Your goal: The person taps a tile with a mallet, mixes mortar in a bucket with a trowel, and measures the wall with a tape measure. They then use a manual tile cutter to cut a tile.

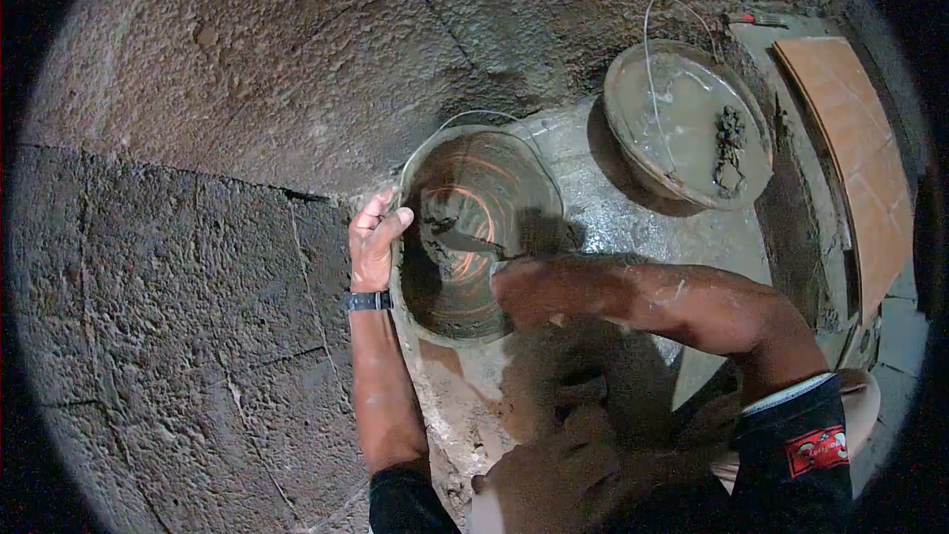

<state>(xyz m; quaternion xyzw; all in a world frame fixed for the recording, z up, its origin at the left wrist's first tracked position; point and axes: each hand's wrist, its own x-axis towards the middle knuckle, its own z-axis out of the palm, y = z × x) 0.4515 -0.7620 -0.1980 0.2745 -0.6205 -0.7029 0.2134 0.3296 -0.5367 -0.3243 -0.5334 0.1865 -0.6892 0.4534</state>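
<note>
Here, a red patch point(819, 450) on dark cloth bears writing too small to read. The bucket point(465, 311) sits mid-scene on the floor point(613, 213), the left hand point(376, 237) with its grip clamped on the left rim. The right hand point(519, 287) has its grip closed on a trowel point(463, 241) inside, with the blade pointing left.

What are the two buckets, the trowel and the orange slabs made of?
Near bucket, left hand on its rim: likely plastic, orange ribbed wall under grey smears. Far bucket: cannot tell, coated in grey slurry; wire handle. Trowel in right hand: probably metal, mortar-caked. Slabs: seemingly ceramic tile, matte orange, straight edges.
</note>
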